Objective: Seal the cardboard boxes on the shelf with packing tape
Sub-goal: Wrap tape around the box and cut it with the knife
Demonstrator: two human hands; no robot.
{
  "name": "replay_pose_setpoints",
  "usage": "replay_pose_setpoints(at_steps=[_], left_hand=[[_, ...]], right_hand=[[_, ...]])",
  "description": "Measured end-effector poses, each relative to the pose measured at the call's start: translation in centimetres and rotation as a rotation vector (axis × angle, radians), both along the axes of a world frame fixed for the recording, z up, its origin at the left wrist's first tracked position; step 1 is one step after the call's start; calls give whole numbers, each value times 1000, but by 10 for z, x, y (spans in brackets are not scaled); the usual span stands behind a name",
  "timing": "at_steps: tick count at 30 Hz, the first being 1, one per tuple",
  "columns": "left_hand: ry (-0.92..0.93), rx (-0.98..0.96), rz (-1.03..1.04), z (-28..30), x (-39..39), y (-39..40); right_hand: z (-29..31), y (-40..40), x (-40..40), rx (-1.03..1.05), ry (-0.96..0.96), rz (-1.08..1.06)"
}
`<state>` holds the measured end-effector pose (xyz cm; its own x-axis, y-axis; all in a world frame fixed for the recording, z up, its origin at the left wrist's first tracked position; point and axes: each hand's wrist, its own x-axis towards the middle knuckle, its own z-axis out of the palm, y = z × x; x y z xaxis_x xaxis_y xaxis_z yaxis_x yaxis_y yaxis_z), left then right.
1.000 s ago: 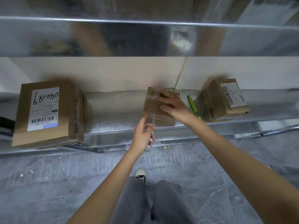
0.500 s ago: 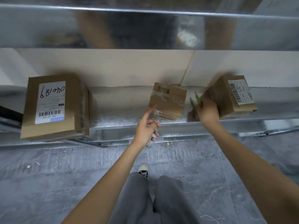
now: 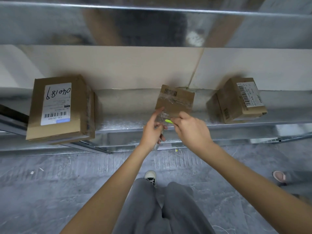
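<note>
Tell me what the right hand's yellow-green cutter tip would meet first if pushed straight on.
Likely the clear tape strip stretched from the small middle box to the left hand. The right hand points the cutter leftward at it; depth is uncertain.

Brown cardboard boxes (image 3: pixel 175 102) with white barcode labels (image 3: pixel 56 103); yellow-green cutter (image 3: pixel 168 121); silver metal shelf (image 3: pixel 126 122); grey marbled floor (image 3: pixel 50 191).

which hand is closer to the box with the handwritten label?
Left. The left hand is in front of the middle box, nearer the handwritten-label box at far left; the right hand, gripping a yellow-green cutter, sits farther right.
</note>
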<state>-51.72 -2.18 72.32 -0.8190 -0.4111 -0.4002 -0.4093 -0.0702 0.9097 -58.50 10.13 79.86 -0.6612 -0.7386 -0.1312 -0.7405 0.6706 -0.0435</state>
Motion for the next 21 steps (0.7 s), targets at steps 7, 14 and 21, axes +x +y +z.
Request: replay_pose_setpoints(at_steps=[7, 14, 21], left_hand=[[1, -40, 4, 0, -1, 0], [20, -151, -61, -1, 2, -7], [-38, -259, -218, 6, 6, -14]], right_hand=[[-9, -9, -4, 56, 62, -67], [-20, 17, -6, -41, 100, -21], [-55, 81, -48, -498, 63, -489]])
